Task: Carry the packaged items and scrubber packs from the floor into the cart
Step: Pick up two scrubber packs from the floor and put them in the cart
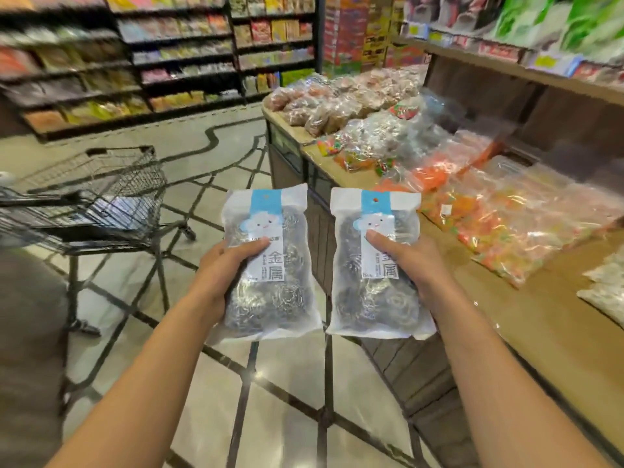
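I hold two clear scrubber packs upright in front of me, each with a blue-and-white cloud label and steel-wool balls inside. My left hand (225, 275) grips the left scrubber pack (273, 292) from its left side, thumb across the label. My right hand (410, 265) grips the right scrubber pack (368, 292) from its right side, thumb on the front. The wire shopping cart (101, 194) stands to the left, a little farther away, with a bluish packaged item (111, 206) lying in its basket.
A wooden display table (557, 332) runs along the right, piled with clear bags of orange and brown goods (489, 217). Product shelves (135, 62) line the back wall. Patterned tile floor (209, 163) lies between cart and table.
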{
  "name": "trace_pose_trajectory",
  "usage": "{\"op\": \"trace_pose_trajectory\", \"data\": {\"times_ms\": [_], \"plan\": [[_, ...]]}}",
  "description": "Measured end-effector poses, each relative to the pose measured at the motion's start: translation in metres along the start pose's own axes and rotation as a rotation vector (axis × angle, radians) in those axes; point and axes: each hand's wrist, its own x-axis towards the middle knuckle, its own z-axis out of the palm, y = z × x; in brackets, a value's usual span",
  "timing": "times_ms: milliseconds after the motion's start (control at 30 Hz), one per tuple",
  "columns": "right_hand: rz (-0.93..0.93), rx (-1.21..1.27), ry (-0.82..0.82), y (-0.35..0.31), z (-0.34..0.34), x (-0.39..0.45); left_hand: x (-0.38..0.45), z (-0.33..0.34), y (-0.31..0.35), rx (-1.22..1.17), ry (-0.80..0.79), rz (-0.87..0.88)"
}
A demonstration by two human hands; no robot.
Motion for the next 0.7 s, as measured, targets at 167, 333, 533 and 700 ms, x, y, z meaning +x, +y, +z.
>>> {"op": "trace_pose_trajectory", "data": {"times_ms": [167,333,533,700], "plan": [[-0.006,-0.036,-0.088,-0.015,0.059,0.074,0.054,-0.025,0.027,-0.065,0.084,0.003],[-0.023,-0.085,-0.155,-0.021,0.13,0.148,0.13,-0.071,0.047,-0.114,0.114,0.007],[-0.016,-0.15,-0.166,-0.034,0.226,0.235,0.223,-0.134,0.087,-0.176,0.179,-0.018],[-0.04,-0.171,-0.194,-0.052,0.299,0.296,0.288,-0.182,0.126,-0.188,0.239,0.005]]}}
